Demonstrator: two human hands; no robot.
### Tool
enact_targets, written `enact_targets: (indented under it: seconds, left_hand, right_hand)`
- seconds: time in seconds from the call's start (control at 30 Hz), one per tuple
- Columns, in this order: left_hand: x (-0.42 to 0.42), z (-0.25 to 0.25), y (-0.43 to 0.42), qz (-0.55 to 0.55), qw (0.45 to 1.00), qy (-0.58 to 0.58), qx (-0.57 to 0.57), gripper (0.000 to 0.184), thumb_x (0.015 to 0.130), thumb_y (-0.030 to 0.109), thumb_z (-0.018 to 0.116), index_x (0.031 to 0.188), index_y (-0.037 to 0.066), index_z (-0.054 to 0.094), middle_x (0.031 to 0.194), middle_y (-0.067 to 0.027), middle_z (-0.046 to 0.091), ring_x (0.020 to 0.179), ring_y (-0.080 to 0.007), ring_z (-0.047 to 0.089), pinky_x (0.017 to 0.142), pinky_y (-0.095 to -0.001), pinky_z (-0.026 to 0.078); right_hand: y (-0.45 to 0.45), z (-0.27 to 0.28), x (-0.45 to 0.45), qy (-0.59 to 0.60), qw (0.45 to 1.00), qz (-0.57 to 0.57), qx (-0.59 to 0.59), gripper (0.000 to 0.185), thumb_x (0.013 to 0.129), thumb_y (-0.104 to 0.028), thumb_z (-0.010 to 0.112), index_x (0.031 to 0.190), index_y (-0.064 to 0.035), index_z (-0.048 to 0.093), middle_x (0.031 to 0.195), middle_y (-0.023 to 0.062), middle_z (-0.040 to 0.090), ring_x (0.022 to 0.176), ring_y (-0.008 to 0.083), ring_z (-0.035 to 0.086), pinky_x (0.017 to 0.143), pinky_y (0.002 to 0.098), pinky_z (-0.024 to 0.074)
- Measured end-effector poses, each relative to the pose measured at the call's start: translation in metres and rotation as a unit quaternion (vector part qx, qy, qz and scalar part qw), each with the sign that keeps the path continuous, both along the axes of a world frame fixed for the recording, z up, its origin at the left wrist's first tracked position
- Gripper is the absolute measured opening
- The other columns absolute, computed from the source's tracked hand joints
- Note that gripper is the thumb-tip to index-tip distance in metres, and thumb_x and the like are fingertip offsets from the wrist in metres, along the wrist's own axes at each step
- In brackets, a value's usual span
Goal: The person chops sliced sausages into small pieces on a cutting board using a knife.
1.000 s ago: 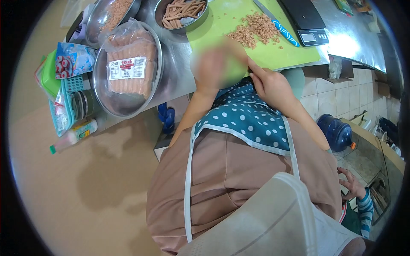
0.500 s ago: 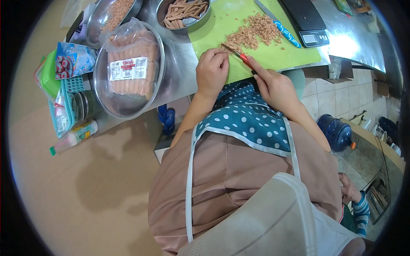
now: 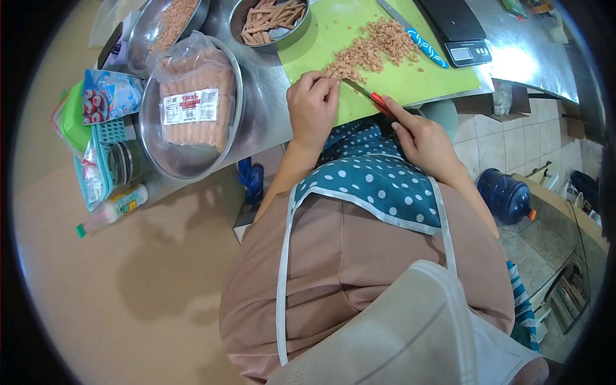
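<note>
My right hand [image 3: 423, 138] is wrapped round the red and black handle of a small knife [image 3: 367, 92], index finger stretched along it. The blade points left, its tip close to the fingers of my left hand [image 3: 312, 109]. That hand is closed at the front of the green cutting board [image 3: 443, 83]; what its fingers hold, if anything, is hidden. Chopped sausage [image 3: 372, 51] lies in a loose heap on the board just beyond both hands. A second knife with a blue and white patterned handle [image 3: 428, 50] rests beside the heap.
A metal bowl [image 3: 236, 32] of sausage strips stands behind the board. Left of it, a large metal basin [image 3: 237, 122] holds a pack of sausages [image 3: 192, 106]. Another bowl [image 3: 138, 48] contains chopped bits. A digital scale [image 3: 468, 52] sits right. Someone's striped sleeve [image 3: 523, 301] shows lower right.
The knife blade has swung slightly, its tip now a little right of my left fingers. My right hand has shifted slightly right and down. The other person's hand has gone from view.
</note>
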State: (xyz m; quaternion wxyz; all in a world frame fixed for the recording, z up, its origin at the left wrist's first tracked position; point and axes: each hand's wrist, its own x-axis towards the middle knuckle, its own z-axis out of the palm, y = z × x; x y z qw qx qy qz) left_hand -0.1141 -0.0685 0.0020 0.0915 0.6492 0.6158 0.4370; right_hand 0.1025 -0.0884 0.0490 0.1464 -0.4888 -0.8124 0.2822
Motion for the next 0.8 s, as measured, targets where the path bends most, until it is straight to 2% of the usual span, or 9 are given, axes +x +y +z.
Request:
enact_targets:
  seconds: [0.03,0.13,0.2,0.4,0.8]
  left_hand:
    - [-0.001,0.001,-0.001,-0.006,0.999,0.029,0.011,0.007,0.072,0.005,0.070,0.078,0.004,0.067,0.084,-0.0095,0.061,0.080,-0.0272,0.059,0.070,-0.0368,0.048]
    - [0.000,0.003,-0.003,-0.007,1.000,0.011,0.013,0.007,0.072,0.005,0.069,0.079,0.004,0.067,0.086,-0.0091,0.061,0.082,-0.0275,0.059,0.072,-0.0372,0.048]
    - [-0.001,-0.001,-0.003,-0.006,1.000,0.024,0.018,0.008,0.072,0.004,0.068,0.080,0.004,0.067,0.086,-0.0089,0.062,0.082,-0.0277,0.059,0.072,-0.0371,0.048]
    - [-0.001,-0.002,-0.004,-0.007,0.999,0.036,0.024,0.010,0.073,0.003,0.067,0.082,0.004,0.067,0.086,-0.0089,0.062,0.082,-0.0280,0.059,0.072,-0.0369,0.048]
    - [0.001,-0.006,-0.003,-0.004,1.000,0.021,0.019,0.009,0.073,0.003,0.067,0.082,0.003,0.067,0.085,-0.0092,0.062,0.080,-0.0273,0.060,0.071,-0.0358,0.049]
  right_hand:
    - [0.001,0.001,0.000,0.001,1.000,-0.001,0.000,0.051,0.088,-0.015,0.053,0.137,-0.0183,0.042,0.070,0.0179,0.060,0.062,0.0352,0.060,0.060,0.0446,0.0487]
    - [0.006,0.007,-0.003,0.032,0.999,0.000,0.023,0.050,0.088,-0.015,0.053,0.137,-0.0188,0.043,0.070,0.0173,0.061,0.061,0.0352,0.060,0.059,0.0442,0.0486]
    - [0.009,0.013,-0.009,0.000,1.000,-0.009,-0.008,0.051,0.088,-0.010,0.053,0.137,-0.0179,0.043,0.081,0.0218,0.063,0.071,0.0363,0.062,0.066,0.0400,0.0489]
    - [0.014,0.005,-0.020,-0.007,1.000,0.016,0.017,0.051,0.087,-0.009,0.054,0.137,-0.0169,0.044,0.074,0.0193,0.061,0.065,0.0345,0.060,0.062,0.0400,0.0480]
    - [0.020,-0.003,-0.031,-0.046,0.998,0.030,0.005,0.053,0.087,-0.011,0.053,0.138,-0.0174,0.041,0.074,0.0177,0.061,0.065,0.0349,0.061,0.062,0.0420,0.0482]
